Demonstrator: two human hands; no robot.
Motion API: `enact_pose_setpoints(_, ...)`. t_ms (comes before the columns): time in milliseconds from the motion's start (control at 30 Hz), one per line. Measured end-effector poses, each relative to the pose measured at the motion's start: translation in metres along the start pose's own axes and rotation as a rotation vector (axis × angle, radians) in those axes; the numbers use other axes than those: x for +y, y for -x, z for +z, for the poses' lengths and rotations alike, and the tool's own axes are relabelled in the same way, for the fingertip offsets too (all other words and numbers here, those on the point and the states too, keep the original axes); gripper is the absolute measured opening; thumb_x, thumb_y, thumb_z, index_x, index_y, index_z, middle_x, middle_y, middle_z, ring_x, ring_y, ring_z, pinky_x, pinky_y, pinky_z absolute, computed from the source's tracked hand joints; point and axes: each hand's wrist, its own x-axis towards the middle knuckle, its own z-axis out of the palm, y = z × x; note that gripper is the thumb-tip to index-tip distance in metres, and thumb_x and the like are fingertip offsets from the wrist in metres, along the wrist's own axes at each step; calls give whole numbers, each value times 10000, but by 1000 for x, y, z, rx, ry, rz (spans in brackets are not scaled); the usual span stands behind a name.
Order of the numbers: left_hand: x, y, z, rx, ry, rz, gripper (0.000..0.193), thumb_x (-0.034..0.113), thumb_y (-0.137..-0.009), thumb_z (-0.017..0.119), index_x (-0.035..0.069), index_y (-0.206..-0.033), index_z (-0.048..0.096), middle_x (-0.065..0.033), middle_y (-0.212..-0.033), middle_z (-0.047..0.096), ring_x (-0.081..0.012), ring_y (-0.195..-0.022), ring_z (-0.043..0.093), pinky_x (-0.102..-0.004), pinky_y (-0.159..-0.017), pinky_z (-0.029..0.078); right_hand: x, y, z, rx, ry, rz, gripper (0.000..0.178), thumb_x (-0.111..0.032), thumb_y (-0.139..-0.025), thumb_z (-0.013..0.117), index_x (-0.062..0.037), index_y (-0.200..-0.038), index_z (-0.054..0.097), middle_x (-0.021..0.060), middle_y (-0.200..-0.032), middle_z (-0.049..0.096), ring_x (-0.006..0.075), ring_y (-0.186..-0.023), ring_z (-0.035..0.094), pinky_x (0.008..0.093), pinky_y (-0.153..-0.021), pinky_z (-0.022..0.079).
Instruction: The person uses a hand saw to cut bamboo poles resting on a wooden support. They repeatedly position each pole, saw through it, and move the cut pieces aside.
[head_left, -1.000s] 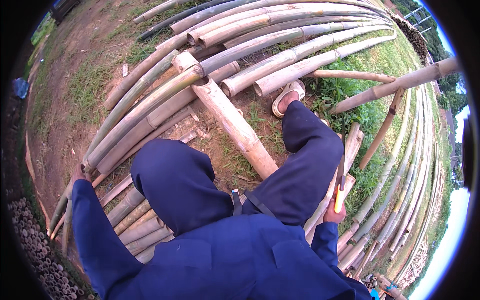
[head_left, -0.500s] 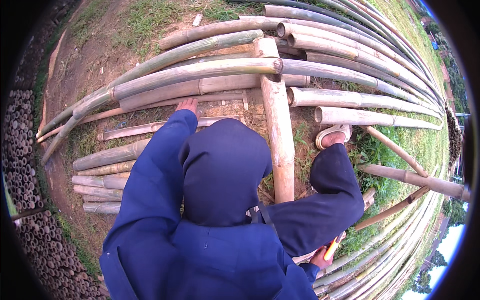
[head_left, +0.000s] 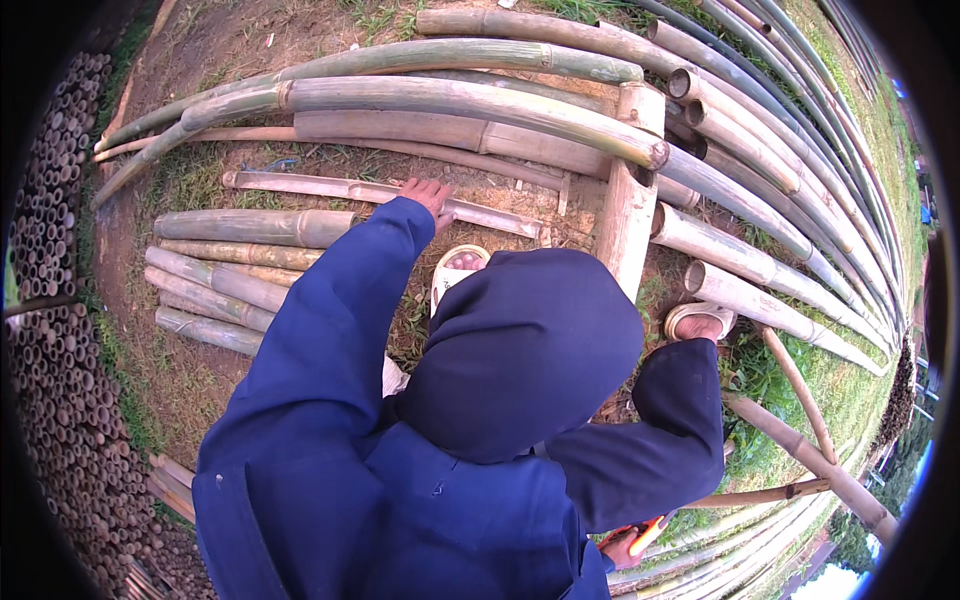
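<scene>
My left hand (head_left: 428,203) reaches forward and curls its fingers over a split bamboo piece (head_left: 335,187) lying on the ground. At the lower right, my right hand (head_left: 622,549) is closed round a tool with an orange and red handle (head_left: 650,535); the rest of the tool is hidden. Just beyond the split piece, a long greenish bamboo pole (head_left: 450,100) rests across a thick upright bamboo post (head_left: 628,225). My bent knee in dark cloth (head_left: 530,350) covers the ground between my hands.
Several short bamboo lengths (head_left: 255,228) lie at the left. Long bamboo poles (head_left: 780,260) fan out at the right, above a crossed bamboo support (head_left: 800,450). Stacked bamboo ends (head_left: 60,400) line the far left. My sandalled feet (head_left: 462,262) are on the ground.
My left hand has come back from beside the thicker bamboo pole onto the split bamboo piece. The view has shifted and turned. My right hand still grips the orange-handled tool.
</scene>
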Motion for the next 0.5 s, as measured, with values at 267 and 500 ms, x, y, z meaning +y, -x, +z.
enact_pose_setpoints(267,-25,17,-18,77,-27,170,423,222,-845,743,189,-1229,569,-110,-1163,662,-336,-1129,656,-502,-944,493,-10,-6,6,69,-120,-39,238,-143,-906,730,78,-982,684,157,-853,679,262,-749,648,394,-659,526)
enact_pose_setpoints(500,-16,26,-124,132,-71,223,481,432,-897,739,184,-1265,553,-99,-982,684,-366,-906,711,-531,-741,532,6,-9,17,89,-331,100,214,-111,-907,705,83,-986,660,110,-808,640,191,-704,611,347,-593,502)
